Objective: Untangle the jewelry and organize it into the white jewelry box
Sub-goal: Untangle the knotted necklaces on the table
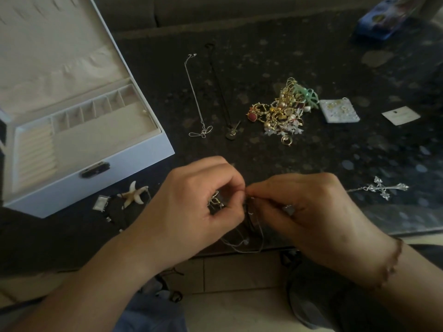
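My left hand (191, 200) and my right hand (309, 212) meet at the table's near edge, both pinching a tangle of thin silver chains (249, 226) whose loops hang below my fingers. A small silver charm shows inside my left palm. The white jewelry box (124, 161) stands open at the left, its cream compartments showing. A heap of tangled gold jewelry (280, 113) with pearls, a red stone and a green piece lies in the middle of the dark table. A silver chain (195, 97) and a black cord necklace (223, 97) lie straightened between box and heap.
A silver cross pendant (383, 188) lies at the right. A starfish charm (134, 194) and small bits sit before the box. An earring card (339, 110), a white card (400, 115) and a blue box (381, 17) lie farther back.
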{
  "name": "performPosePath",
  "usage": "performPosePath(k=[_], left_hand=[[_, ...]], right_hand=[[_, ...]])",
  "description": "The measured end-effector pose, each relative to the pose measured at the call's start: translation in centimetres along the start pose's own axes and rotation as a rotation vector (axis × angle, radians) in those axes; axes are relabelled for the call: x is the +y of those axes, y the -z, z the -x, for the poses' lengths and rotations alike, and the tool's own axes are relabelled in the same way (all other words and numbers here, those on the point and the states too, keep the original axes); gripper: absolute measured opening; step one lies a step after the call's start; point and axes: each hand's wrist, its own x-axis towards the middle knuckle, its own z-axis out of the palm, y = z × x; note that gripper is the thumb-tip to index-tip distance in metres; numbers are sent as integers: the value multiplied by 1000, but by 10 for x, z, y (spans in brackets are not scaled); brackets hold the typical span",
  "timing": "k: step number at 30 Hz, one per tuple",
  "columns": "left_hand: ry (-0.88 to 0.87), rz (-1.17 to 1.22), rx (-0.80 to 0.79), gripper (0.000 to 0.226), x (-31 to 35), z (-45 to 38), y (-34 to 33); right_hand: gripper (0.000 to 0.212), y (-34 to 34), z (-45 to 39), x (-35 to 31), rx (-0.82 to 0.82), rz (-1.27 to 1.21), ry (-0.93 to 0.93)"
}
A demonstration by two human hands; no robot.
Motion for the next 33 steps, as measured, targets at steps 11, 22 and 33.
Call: performPosePath(k=[11, 22, 33], left_hand=[[169, 68, 52, 8, -4, 1, 0], [909, 909, 53, 22, 0, -7, -14], [773, 532, 66, 17, -13, -4, -11]], right_hand=[[18, -2, 4, -6, 155, -258, -243], [13, -1, -4, 5, 194, -547, -552], [8, -7, -12, 6, 87, -697, -714]])
